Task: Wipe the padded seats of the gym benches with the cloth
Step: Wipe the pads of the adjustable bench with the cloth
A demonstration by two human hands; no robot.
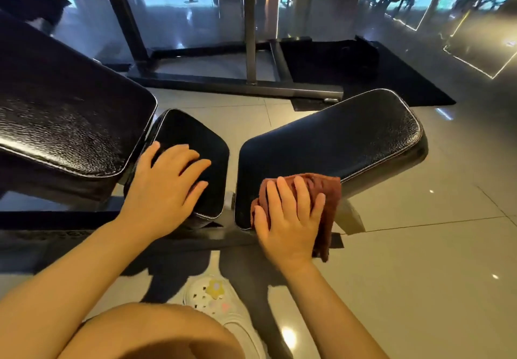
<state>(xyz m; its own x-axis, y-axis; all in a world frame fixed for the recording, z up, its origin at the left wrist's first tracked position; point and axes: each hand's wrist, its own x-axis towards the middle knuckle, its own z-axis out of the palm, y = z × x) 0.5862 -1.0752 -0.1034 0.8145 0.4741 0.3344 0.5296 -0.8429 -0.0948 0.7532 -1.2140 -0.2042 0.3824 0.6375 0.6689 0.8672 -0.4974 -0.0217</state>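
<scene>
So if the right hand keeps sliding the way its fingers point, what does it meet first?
Nothing blocking: the right hand, flat on the cloth, points up along the right seat pad. It would sweep bare padding toward the far edge, as far as this view shows.

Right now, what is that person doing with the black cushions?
A person is cleaning gym bench pads. Their right hand presses a dark red cloth flat against the near edge of the larger black seat pad. Their left hand rests with fingers spread on the smaller seat pad beside it. Part of the cloth hangs over the pad's edge.
</scene>
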